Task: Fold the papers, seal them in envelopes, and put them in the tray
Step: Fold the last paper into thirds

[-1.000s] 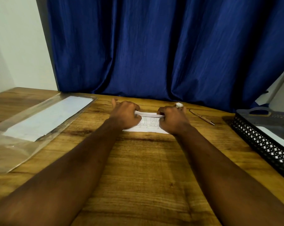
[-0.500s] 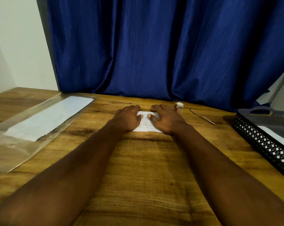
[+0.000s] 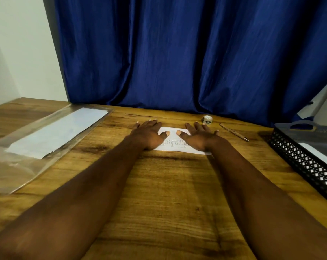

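Observation:
A folded white paper (image 3: 174, 144) with a printed table lies flat on the wooden table, a little beyond the middle. My left hand (image 3: 148, 135) presses flat on its left end, fingers spread, thumb tip on the sheet. My right hand (image 3: 199, 136) presses flat on its right end in the same way. Both hands cover the paper's ends; only the middle strip shows. A black mesh tray (image 3: 301, 160) stands at the right edge with a white envelope (image 3: 320, 154) inside. Envelopes (image 3: 59, 132) lie in a clear plastic sleeve at the left.
A pen (image 3: 234, 134) lies to the right of my right hand. A small roll of tape (image 3: 207, 119) sits just beyond that hand. A blue curtain (image 3: 177, 53) hangs behind the table's far edge. The clear sleeve (image 3: 12, 166) reaches to the left front.
My hands were curled on the paper's raised far flap, then pressed it down. Now both have slid apart toward the ends, palms flat and fingers spread.

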Demonstrator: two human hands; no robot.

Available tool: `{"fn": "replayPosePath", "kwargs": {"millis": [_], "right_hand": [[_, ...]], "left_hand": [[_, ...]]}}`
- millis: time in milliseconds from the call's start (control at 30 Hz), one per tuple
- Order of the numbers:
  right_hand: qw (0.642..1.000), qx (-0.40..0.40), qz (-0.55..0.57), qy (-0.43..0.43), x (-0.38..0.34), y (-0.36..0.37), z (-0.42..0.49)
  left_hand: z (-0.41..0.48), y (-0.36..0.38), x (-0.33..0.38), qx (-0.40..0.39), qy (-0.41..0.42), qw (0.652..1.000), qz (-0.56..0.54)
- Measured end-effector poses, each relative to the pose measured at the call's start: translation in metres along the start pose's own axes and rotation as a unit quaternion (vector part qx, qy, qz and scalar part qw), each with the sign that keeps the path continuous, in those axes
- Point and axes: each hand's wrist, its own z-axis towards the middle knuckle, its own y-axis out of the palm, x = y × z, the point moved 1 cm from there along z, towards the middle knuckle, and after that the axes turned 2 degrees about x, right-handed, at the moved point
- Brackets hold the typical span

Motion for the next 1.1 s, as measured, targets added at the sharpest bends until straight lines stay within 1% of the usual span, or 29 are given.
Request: {"fn": "replayPosePath", "kwargs": {"millis": [67,167,300,400,533,600,667,733,800,833,900,967,1000,1100], "right_hand": [[1.0,0.003,0.012,-0.023,0.004,0.001,-0.001],[0.996,0.035,0.041,-0.07,0.012,0.001,-0.005],[0.979,0.13,0.117,-0.102,0.015,0.004,-0.012],[0.959,0.204,0.154,-0.122,0.011,0.002,-0.014],[0.929,0.326,0.125,-0.125,0.003,-0.008,-0.019],[0.916,0.371,0.1,-0.119,-0.001,-0.012,-0.023],[0.906,0.398,0.074,-0.121,-0.004,-0.016,-0.027],[0.911,0.39,0.053,-0.124,-0.006,-0.018,-0.03],[0.922,0.363,0.032,-0.135,-0.009,-0.019,-0.031],[0.926,0.347,0.028,-0.144,-0.009,-0.019,-0.032],[0.939,0.298,0.034,-0.165,-0.008,-0.016,-0.032],[0.953,0.237,0.064,-0.177,-0.007,-0.011,-0.032],[0.956,0.218,0.089,-0.175,-0.007,-0.01,-0.032],[0.96,0.197,0.124,-0.155,-0.009,-0.011,-0.032]], "left_hand": [[0.0,0.0,-0.005,0.063,0.01,0.997,-0.033],[-0.001,-0.001,-0.01,0.088,0.025,0.994,-0.061],[-0.007,-0.005,-0.005,0.153,0.078,0.979,-0.11],[-0.012,-0.013,-0.001,0.218,0.106,0.965,-0.104],[-0.017,-0.022,0.004,0.306,0.147,0.938,-0.073],[-0.018,-0.024,0.006,0.328,0.154,0.929,-0.07],[-0.019,-0.025,0.007,0.347,0.161,0.922,-0.061],[-0.018,-0.026,0.007,0.359,0.165,0.917,-0.047],[-0.017,-0.027,0.006,0.346,0.173,0.922,-0.033],[-0.015,-0.025,0.007,0.323,0.179,0.929,-0.034],[-0.015,-0.021,0.006,0.246,0.18,0.951,-0.06],[-0.016,-0.016,0.005,0.169,0.159,0.968,-0.092],[-0.016,-0.015,0.004,0.153,0.149,0.971,-0.104],[-0.014,-0.012,0.004,0.15,0.134,0.972,-0.118]]}}
